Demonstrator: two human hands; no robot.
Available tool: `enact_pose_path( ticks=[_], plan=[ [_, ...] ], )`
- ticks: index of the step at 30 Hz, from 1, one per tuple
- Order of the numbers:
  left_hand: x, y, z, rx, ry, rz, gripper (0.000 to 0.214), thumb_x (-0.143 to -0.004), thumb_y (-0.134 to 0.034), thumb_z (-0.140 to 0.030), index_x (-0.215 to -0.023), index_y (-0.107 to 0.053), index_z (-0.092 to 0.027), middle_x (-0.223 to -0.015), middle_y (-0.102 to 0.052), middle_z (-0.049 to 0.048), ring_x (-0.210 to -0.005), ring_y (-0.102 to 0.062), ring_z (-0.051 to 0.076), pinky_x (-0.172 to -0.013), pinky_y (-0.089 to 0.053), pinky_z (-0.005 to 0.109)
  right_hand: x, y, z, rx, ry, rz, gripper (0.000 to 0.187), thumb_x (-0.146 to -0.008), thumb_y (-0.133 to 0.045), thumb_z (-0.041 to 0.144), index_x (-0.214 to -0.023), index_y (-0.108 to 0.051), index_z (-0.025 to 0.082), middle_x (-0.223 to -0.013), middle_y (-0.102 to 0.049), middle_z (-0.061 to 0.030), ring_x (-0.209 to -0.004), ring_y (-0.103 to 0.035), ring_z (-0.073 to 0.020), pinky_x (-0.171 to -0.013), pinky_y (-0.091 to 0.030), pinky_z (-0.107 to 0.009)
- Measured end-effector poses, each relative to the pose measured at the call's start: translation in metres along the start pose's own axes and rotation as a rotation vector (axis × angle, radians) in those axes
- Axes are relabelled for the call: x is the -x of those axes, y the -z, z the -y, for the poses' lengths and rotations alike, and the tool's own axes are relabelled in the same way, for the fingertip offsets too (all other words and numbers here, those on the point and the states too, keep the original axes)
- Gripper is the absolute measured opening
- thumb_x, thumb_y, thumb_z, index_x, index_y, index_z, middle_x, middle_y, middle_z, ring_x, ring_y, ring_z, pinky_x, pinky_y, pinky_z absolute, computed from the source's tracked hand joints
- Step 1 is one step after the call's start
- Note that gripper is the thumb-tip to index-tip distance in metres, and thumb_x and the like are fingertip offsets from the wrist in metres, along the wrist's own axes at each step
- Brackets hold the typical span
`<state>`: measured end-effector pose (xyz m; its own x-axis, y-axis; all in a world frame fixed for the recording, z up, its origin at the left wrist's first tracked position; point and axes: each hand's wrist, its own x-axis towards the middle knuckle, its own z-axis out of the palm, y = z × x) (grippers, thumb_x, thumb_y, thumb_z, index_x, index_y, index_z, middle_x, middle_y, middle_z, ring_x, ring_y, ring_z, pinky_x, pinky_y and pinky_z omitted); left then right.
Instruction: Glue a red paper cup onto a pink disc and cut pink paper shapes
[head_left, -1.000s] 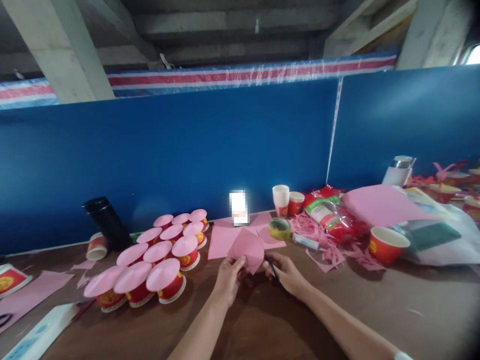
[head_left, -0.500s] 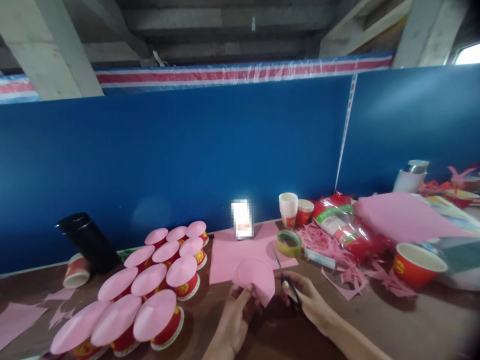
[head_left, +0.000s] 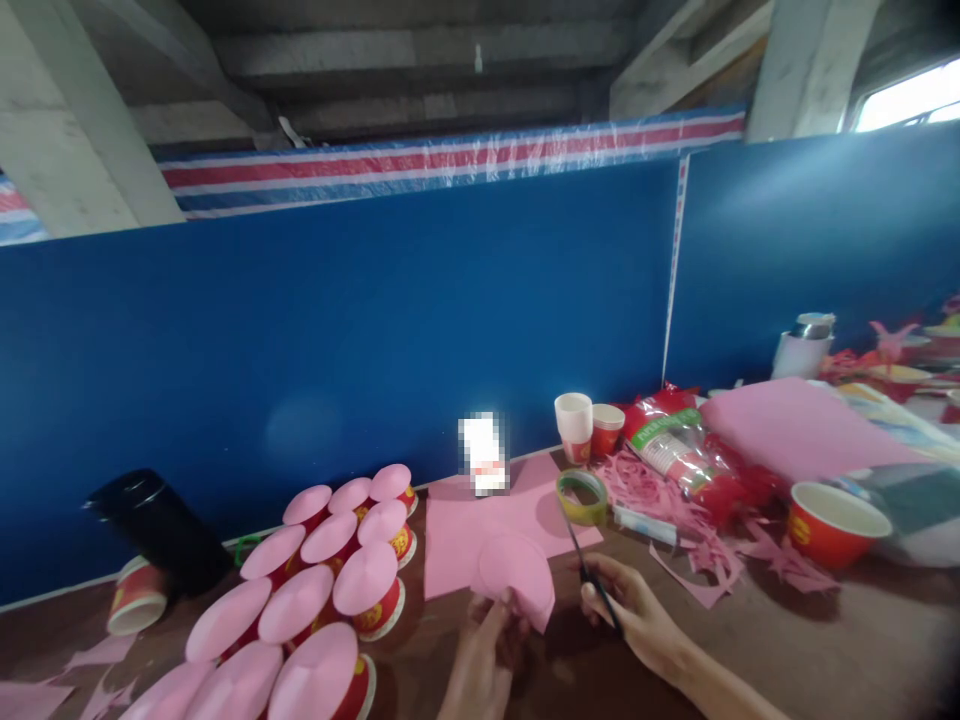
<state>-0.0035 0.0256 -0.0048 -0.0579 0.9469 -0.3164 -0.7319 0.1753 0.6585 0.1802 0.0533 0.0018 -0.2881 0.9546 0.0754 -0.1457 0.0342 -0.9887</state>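
Note:
My left hand (head_left: 486,655) pinches a round pink paper piece (head_left: 516,575) and holds it up just above the brown table (head_left: 787,640). To its right, my right hand (head_left: 630,622) is closed round the handles of a pair of dark scissors (head_left: 592,575), whose blades point up and away, a short gap from the paper's right edge. Under and behind the paper lie flat pink sheets (head_left: 480,520).
A cluster of upside-down red paper cups with pink cone tops (head_left: 330,590) fills the left. A black flask (head_left: 154,525), a tape roll (head_left: 581,497), stacked cups (head_left: 574,428), a bag of cups (head_left: 686,455), pink scraps (head_left: 697,535) and a red bowl (head_left: 836,520) surround the hands. A blue partition (head_left: 375,340) backs the table.
The view has tilted up and shifted, so both hands sit lower in the frame. The scissors have lifted, their blades now standing up to the right of the paper.

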Motion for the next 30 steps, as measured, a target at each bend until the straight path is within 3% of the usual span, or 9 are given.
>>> enact_pose_path(
  ticks=[5, 9, 18, 27, 30],
  plan=[
    [0.006, -0.004, -0.002, -0.025, -0.030, 0.053, 0.020, -0.056, -0.076, -0.021, -0.069, -0.060, -0.018, -0.071, -0.063, -0.0004, -0.070, -0.061, 0.013, -0.072, -0.048, 0.025, 0.000, -0.001, -0.011, -0.001, 0.034, 0.044, 0.042, -0.069, -0.064, 0.047, -0.095, -0.056, 0.015, -0.057, -0.049, 0.0016, -0.051, -0.043, -0.0104, -0.049, -0.035, -0.023],
    [0.005, -0.002, 0.001, 0.000, -0.032, 0.042, 0.019, -0.057, -0.075, -0.016, -0.065, -0.058, -0.017, -0.065, -0.061, -0.0026, -0.061, -0.059, 0.009, -0.068, -0.048, 0.022, 0.002, -0.001, -0.009, 0.005, 0.035, 0.054, 0.043, -0.069, -0.063, 0.048, -0.095, -0.056, 0.014, -0.056, -0.048, 0.0023, -0.051, -0.042, -0.0103, -0.050, -0.035, -0.023],
    [0.008, -0.002, 0.000, 0.020, -0.004, 0.045, 0.017, -0.059, -0.074, -0.015, -0.067, -0.059, -0.017, -0.066, -0.062, -0.0016, -0.064, -0.060, 0.010, -0.068, -0.048, 0.022, 0.001, -0.001, -0.013, -0.017, 0.039, 0.073, 0.040, -0.073, -0.062, 0.045, -0.095, -0.055, 0.013, -0.058, -0.047, 0.0018, -0.052, -0.040, -0.0094, -0.049, -0.034, -0.023],
    [0.005, -0.009, 0.000, 0.014, 0.024, -0.069, 0.030, -0.045, -0.082, -0.020, -0.066, -0.061, -0.015, -0.063, -0.064, 0.0014, -0.058, -0.061, 0.012, -0.056, -0.047, 0.021, -0.005, -0.004, -0.003, -0.011, -0.029, 0.080, 0.047, -0.068, -0.062, 0.054, -0.093, -0.055, 0.014, -0.055, -0.047, 0.0013, -0.050, -0.040, -0.0099, -0.048, -0.032, -0.023],
    [0.002, -0.007, 0.002, -0.026, 0.029, -0.025, 0.030, -0.049, -0.080, -0.022, -0.070, -0.062, -0.013, -0.063, -0.064, 0.0032, -0.057, -0.060, 0.013, -0.053, -0.045, 0.021, -0.006, -0.003, -0.002, -0.028, -0.054, 0.083, 0.048, -0.066, -0.064, 0.053, -0.092, -0.056, 0.014, -0.056, -0.049, 0.0007, -0.050, -0.042, -0.0103, -0.049, -0.035, -0.023]
  ],
)
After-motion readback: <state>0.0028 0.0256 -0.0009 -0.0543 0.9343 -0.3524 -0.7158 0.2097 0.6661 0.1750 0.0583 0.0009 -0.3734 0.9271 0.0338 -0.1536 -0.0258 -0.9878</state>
